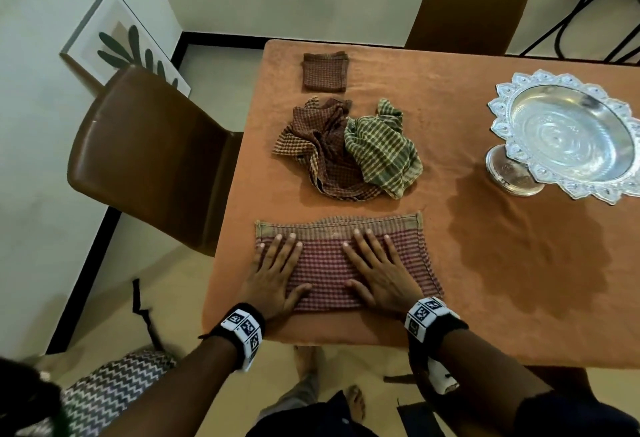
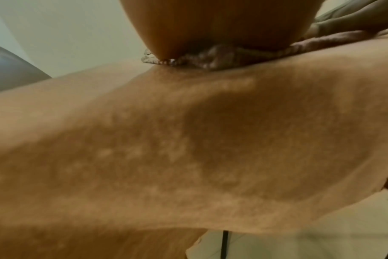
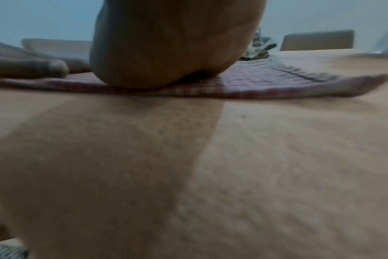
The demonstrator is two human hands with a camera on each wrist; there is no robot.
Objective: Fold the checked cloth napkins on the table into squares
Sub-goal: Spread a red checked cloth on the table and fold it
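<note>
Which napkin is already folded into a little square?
The small brown checked napkin at the table's far edge. The brown and green ones lie crumpled; the red one is bigger.

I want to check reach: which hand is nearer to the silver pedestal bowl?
Right. The right hand lies flat on the red checked napkin, on the side toward the silver pedestal bowl; the left hand presses the napkin's far side.

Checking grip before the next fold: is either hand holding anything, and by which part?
Nothing is gripped. The left hand and right hand press flat, fingers straight, on the red checked napkin.
</note>
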